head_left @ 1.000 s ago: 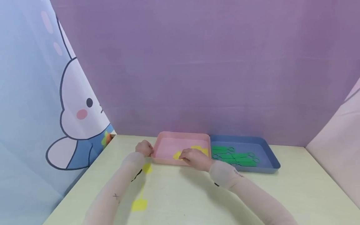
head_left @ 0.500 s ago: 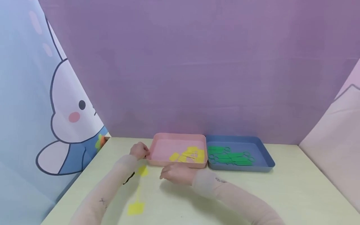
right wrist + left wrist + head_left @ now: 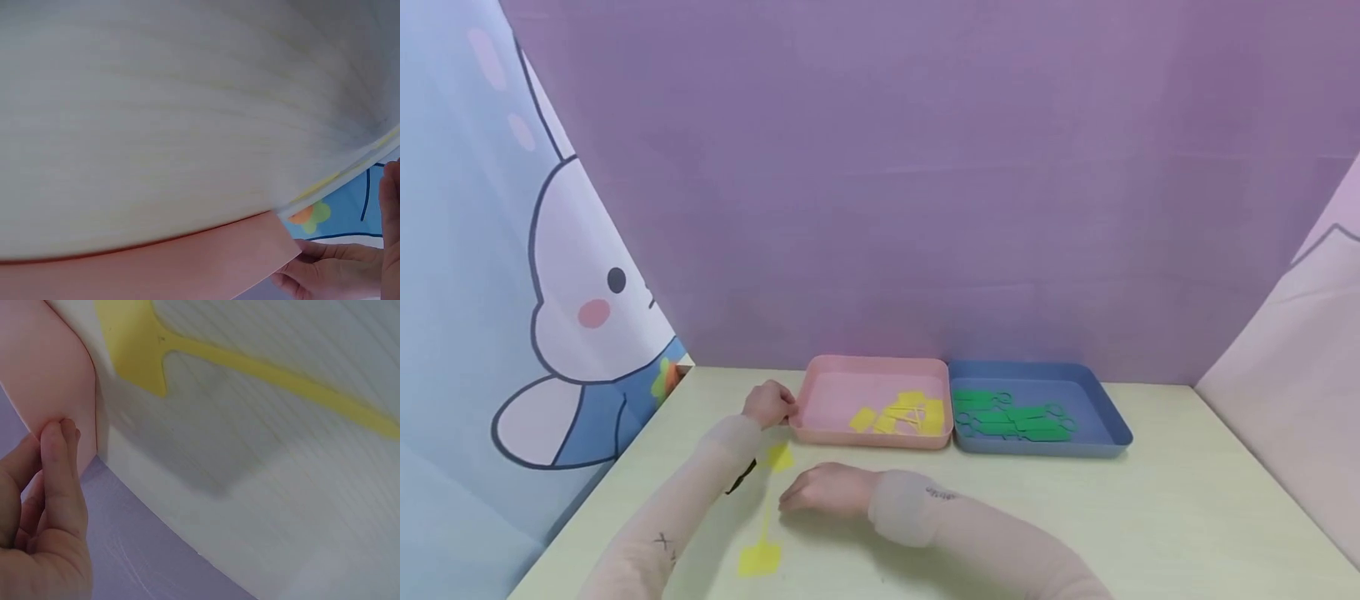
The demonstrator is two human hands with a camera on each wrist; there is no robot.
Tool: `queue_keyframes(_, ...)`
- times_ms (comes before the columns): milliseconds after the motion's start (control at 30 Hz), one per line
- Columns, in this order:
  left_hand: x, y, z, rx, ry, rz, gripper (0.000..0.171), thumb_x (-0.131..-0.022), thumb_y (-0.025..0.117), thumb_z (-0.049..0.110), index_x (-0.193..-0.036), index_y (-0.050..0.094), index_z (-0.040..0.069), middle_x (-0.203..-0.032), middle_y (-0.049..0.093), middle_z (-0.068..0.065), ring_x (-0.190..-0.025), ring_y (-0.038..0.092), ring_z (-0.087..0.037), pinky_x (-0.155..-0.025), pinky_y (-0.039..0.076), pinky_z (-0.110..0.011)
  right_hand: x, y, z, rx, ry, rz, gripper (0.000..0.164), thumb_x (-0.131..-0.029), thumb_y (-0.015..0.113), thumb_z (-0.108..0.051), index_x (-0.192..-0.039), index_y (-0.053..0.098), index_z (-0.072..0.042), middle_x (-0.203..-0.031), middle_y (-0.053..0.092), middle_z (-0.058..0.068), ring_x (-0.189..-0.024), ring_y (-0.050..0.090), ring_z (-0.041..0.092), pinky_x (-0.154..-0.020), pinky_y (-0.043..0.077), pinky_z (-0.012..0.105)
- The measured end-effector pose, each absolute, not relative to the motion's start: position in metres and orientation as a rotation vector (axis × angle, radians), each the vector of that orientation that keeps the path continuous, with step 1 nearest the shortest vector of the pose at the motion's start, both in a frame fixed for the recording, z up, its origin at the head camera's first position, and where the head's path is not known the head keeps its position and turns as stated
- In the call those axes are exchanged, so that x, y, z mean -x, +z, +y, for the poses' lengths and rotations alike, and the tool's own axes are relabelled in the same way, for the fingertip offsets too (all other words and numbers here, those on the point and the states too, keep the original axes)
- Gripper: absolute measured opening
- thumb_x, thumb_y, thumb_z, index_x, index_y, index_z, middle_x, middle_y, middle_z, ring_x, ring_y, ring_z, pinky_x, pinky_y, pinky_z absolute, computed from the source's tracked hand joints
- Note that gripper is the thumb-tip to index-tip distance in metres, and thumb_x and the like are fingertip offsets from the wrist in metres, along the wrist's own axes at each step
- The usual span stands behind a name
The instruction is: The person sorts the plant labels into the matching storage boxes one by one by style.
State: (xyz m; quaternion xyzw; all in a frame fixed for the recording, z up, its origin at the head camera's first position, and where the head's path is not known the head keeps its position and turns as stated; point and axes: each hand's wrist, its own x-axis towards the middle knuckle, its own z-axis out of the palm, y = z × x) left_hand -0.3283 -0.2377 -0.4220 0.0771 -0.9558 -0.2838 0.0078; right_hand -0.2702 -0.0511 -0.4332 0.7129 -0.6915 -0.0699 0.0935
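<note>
My left hand (image 3: 770, 404) pinches the left wall of the pink tray (image 3: 842, 392); the left wrist view shows thumb and fingertips on that wall. My right hand (image 3: 831, 489) is over the table in front of the tray, fingers loosely bent, with nothing seen in them. Just left of its fingertips runs the thin stem of a flat yellow tag (image 3: 760, 560), square-headed at the near end. Another yellow square head (image 3: 778, 457) lies at the far end of that line, by the left forearm. Several yellow tags (image 3: 933, 417) lie inside the pink tray, towards its right.
A blue tray (image 3: 1097, 417) stands against the pink tray's right side. Several flat green pieces with ring ends (image 3: 1045, 429) lie in it. Behind both trays rises a purple cloth backdrop (image 3: 880, 183). The pale table (image 3: 1150, 517) stretches to the right.
My right hand has left the inside of the pink tray and moved down and left towards the yellow tag's stem. The left hand keeps its pinch on the tray wall. The view shifted slightly.
</note>
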Motion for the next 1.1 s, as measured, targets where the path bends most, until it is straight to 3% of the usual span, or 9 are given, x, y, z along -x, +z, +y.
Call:
queue_keyframes(600, 0.329, -0.418, -0.234, -0.247, -0.92, -2.954, 0.015, -0.081, 0.065, 0.011, -0.09, 0.071, 0.0, -0.077, 0.07, -0.009, -0.062, 0.062, -0.012, -0.067, 0.052, -0.032, 0.267, -0.443, -0.086, -2.112, -0.286, -2.136, 0.035, -0.093, 0.048, -0.014, -0.122, 0.058, -0.029, -0.129, 0.054, -0.012, -0.12, 0.047, 0.002, -0.1, 0.033, 0.011)
queue_keyframes(867, 0.324, -0.418, -0.233, -0.272, -0.902, -2.949, 0.015, -0.081, 0.065, 0.01, -0.09, 0.07, -0.001, -0.078, 0.07, -0.011, -0.062, 0.063, -0.015, -0.067, 0.052, -0.032, 0.268, -0.446, -0.089, -2.093, -0.297, -2.099, 0.023, -0.09, 0.055, -0.018, -0.104, 0.068, -0.03, -0.117, 0.06, -0.012, -0.109, 0.053, 0.001, -0.091, 0.037, 0.008)
queue_keyframes(1100, 0.326, -0.422, -0.234, -0.295, -0.878, -2.963, 0.016, -0.081, 0.065, 0.01, -0.092, 0.071, 0.0, -0.079, 0.07, -0.01, -0.062, 0.063, -0.013, -0.068, 0.053, -0.032, 0.269, -0.451, -0.083, -2.068, -0.218, -2.097, 0.017, -0.089, 0.055, -0.025, -0.097, 0.07, -0.031, -0.101, 0.061, -0.015, -0.095, 0.055, -0.001, -0.082, 0.041, 0.007)
